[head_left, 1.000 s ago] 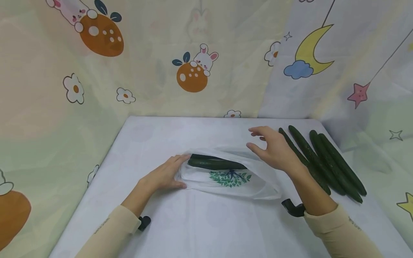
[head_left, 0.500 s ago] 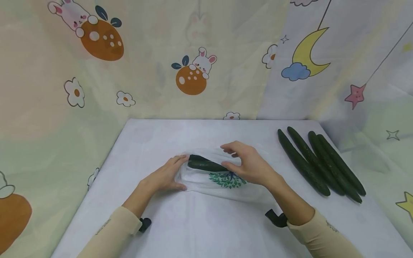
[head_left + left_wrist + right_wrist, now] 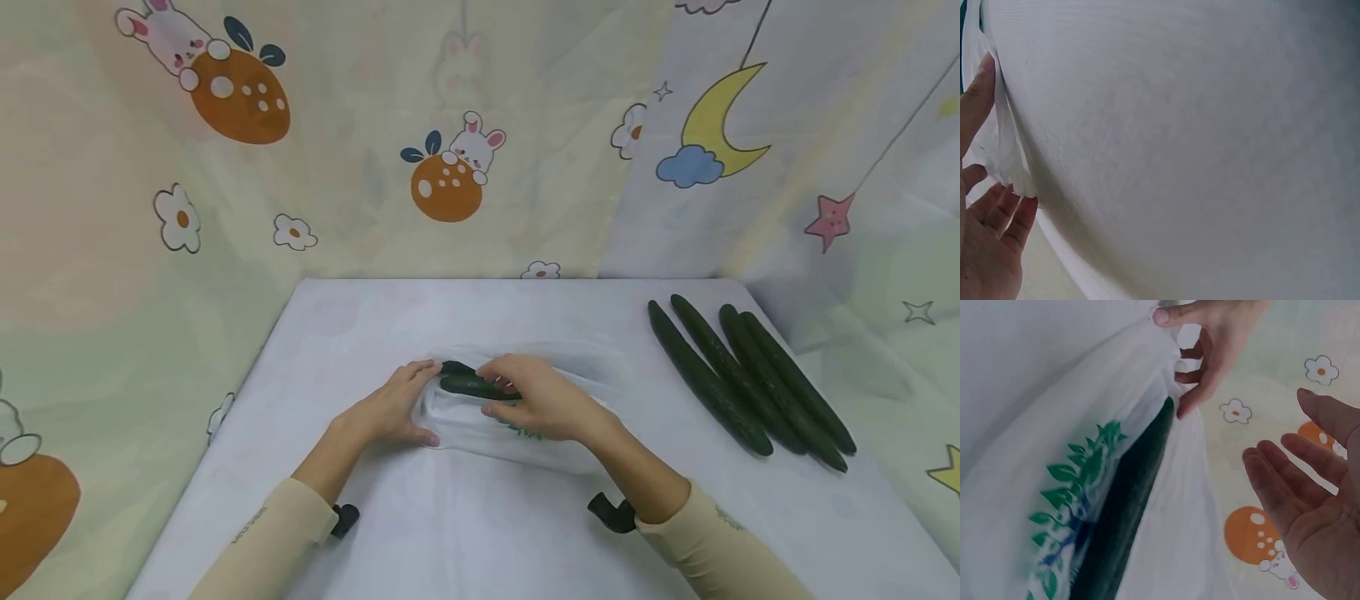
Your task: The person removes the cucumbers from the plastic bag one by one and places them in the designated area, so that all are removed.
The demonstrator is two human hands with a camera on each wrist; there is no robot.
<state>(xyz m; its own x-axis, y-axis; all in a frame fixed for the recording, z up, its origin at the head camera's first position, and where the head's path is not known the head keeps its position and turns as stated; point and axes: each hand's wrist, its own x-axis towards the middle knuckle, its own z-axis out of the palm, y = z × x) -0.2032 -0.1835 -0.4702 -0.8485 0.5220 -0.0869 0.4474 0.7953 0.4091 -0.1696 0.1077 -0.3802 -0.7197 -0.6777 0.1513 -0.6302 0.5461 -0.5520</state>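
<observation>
A white plastic bag with a green tree print lies in the middle of the table. Inside it are dark green cucumbers, seen through its gaping mouth. My left hand holds the bag's left end, thumb on the near side and fingers on the far side; the left wrist view shows the fingertips at the plastic edge. Over the bag hovers my right hand, fingers bent loosely and apart from the thumb. In the right wrist view that hand has nothing between its fingers, beside the cucumber.
Several more cucumbers lie side by side at the table's right. A white cloth covers the table. Behind stands a printed curtain with rabbits, flowers and a moon.
My right hand has moved left and toward me, from near the loose cucumbers to over the bag's mouth. The left hand stays at the bag's left end.
</observation>
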